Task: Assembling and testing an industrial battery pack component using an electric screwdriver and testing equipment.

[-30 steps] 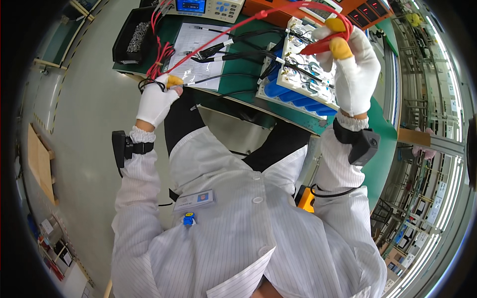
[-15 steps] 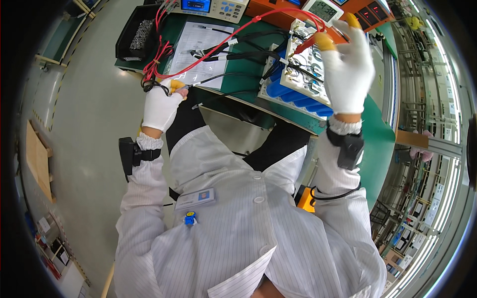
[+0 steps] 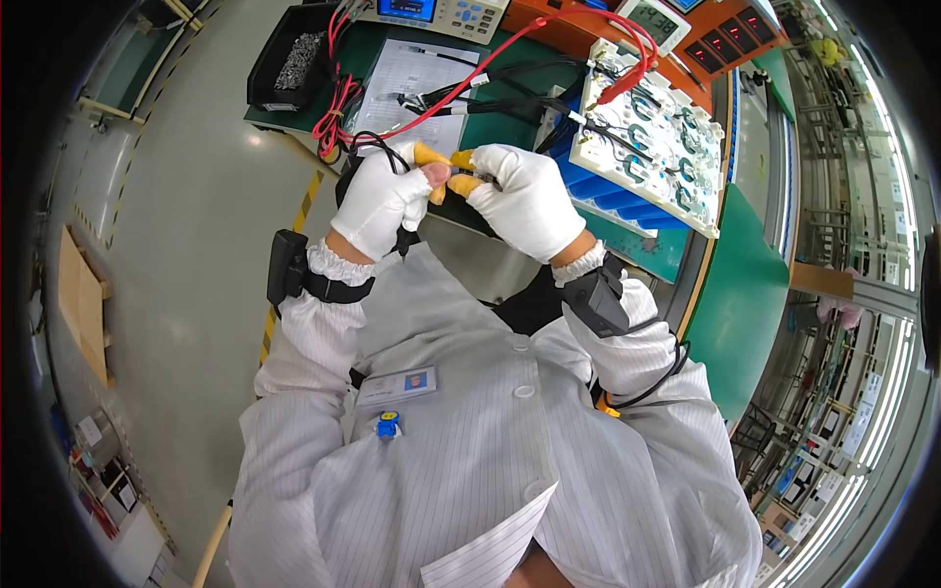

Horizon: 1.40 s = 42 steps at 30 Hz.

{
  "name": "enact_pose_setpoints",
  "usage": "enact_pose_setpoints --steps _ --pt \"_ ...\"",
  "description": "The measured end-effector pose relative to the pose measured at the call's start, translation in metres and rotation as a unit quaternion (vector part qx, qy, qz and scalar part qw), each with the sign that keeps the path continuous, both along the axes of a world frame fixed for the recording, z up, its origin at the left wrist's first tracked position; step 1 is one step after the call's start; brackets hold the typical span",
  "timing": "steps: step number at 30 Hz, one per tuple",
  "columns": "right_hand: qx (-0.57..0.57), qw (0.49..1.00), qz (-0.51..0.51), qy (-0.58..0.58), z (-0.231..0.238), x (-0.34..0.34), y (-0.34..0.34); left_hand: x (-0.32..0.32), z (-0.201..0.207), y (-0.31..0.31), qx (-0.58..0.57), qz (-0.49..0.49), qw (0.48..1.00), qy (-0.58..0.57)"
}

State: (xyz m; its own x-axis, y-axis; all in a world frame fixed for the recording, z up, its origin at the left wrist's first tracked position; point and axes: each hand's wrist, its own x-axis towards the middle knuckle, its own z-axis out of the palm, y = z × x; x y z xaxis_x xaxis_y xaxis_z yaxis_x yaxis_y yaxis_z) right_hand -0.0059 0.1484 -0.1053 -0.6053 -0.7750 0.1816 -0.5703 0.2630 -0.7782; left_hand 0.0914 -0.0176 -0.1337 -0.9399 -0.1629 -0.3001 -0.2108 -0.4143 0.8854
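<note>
My left hand [image 3: 380, 201], in a white glove with yellow fingertip covers, is closed in a pinch, with thin black test-lead wire looping over it. Fingertip to fingertip with it, my right hand [image 3: 527, 201] pinches a thin black cable [image 3: 482, 176] near its end. The small piece between the fingers is mostly hidden. A red test lead [image 3: 508, 45] arches over the bench to a red clip [image 3: 621, 86] on the white-topped block [image 3: 655, 147], which has blue cylinders below and black wires on top.
A black bin [image 3: 271, 94] of small metal parts stands at the bench's left corner. Beside it are a bench meter [image 3: 461, 18] and a printed sheet [image 3: 392, 73]. Orange instruments [image 3: 730, 44] with red digits and a small display clock [image 3: 655, 24] stand behind the block.
My right hand has left the red clip on the block and come down left to meet my left hand. The left hand has moved slightly right, and the right fingers now pinch the cable.
</note>
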Motion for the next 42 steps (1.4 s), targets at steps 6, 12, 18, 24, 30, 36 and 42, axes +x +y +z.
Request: enact_pose_setpoints --steps 6,12,18,24,30,36,42 --pt "-0.023 0.999 -0.034 -0.013 -0.003 0.003 0.000 -0.002 0.001 0.002 0.001 -0.006 1.000 -0.003" --pt "-0.046 0.996 -0.049 -0.064 -0.021 0.000 -0.002 -0.008 0.004 -0.002 -0.016 0.025 0.999 0.012" --pt "0.071 0.987 -0.012 0.145 -0.016 0.011 0.003 -0.043 0.006 -0.014 0.027 0.271 0.961 0.056" --pt "0.127 0.980 0.015 0.149 -0.019 0.018 0.003 -0.050 0.009 -0.017 0.048 0.296 0.949 0.099" --pt "0.123 0.977 0.029 0.171 -0.023 0.015 0.001 -0.054 -0.001 -0.021 0.061 0.271 0.953 0.120" --pt "0.104 0.976 0.037 0.188 -0.025 0.012 -0.007 -0.056 0.002 -0.020 0.072 0.294 0.945 0.123" --pt "0.084 0.970 0.025 0.225 -0.028 0.013 -0.001 -0.049 -0.007 0.002 0.187 0.303 0.932 0.073"
